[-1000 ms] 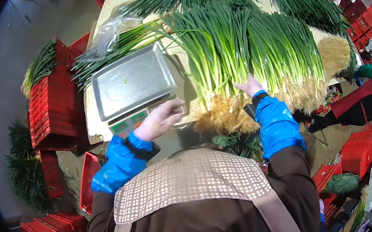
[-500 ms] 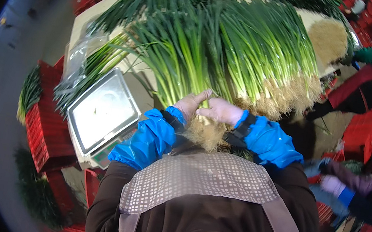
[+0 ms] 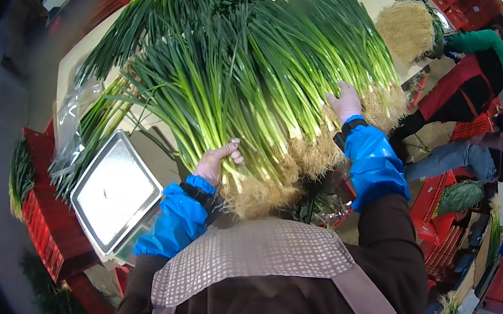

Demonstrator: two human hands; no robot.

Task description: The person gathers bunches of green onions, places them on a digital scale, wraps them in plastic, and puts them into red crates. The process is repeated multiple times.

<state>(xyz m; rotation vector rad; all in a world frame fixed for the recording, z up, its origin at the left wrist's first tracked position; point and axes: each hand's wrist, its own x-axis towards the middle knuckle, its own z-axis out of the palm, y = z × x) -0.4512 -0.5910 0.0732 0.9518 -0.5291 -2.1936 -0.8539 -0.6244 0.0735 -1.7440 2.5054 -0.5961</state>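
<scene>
A wide pile of green onions (image 3: 259, 94) lies across the table, dark leaves pointing away and pale, rooty ends toward me. My left hand (image 3: 218, 162), in a thin pale glove, is closed around stalks of the nearest bunch, just above its roots (image 3: 259, 197). Farther right, my right hand (image 3: 344, 102) rests on the white stems of the pile, thumb and fingers apart; some fingertips are hidden among the stalks. Blue sleeve covers reach over both forearms. A scale (image 3: 116, 193) with a shiny metal tray stands left of my left hand.
A clear plastic bag (image 3: 72, 117) lies at the table's left edge. Red crates (image 3: 50, 213) stand on the left, another red crate (image 3: 431, 212) on the right. A rounded root bundle (image 3: 406, 31) sits at the far right. A person in green sleeves (image 3: 478, 79) and others are beyond.
My hands, together at the bunch's root ends before, are now apart. The right one has moved right and away onto the pile; the left stays at the near bunch, which now lies against the pile.
</scene>
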